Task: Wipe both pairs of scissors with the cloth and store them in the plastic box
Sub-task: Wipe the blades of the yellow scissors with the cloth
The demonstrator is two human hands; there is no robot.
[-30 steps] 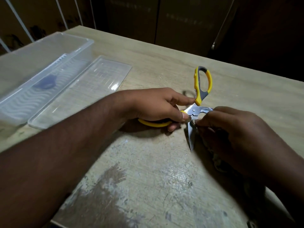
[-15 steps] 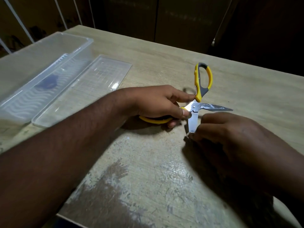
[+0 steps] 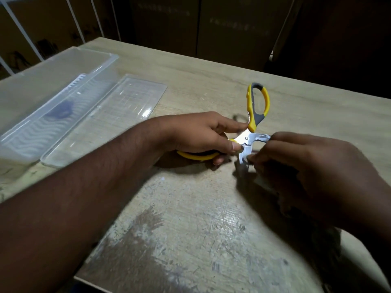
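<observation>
A person's two bare forearms reach in from the bottom of the view over a pale wooden surface (image 3: 211, 70) whose near part is scuffed and stained dark.

The left hand (image 3: 203, 134) sits near the middle of the view. Its fingers curl around the lower yellow handle loop of a pair of scissors (image 3: 249, 136), with the thumb and forefinger close to the pivot screw. The scissors are spread wide open. The second handle, yellow with a grey inner grip, stands up and away from the person, free of both hands. Only one pair of scissors can be seen.

The right hand (image 3: 306, 172) is just to the right of the pivot, its fingers bent and closed on the blades. One blade runs off to the right and disappears under the fingers; the other points down toward the person and is pinched near its base. A small pale patch of cloth (image 3: 262, 180) shows beneath this hand, mostly hidden and blurred, and how much of it lies between the fingers and the metal cannot be told.

At the far left of the surface stands a long clear plastic box (image 3: 101, 66), open at the top, with a ribbed white insert on its floor and a dark blurred patch visible through it. Its flat clear lid (image 3: 118, 106) lies on the surface just beside the box on its right, between the box and the left forearm. Box and lid are well apart from the scissors.

Behind the surface are dark panels.
</observation>
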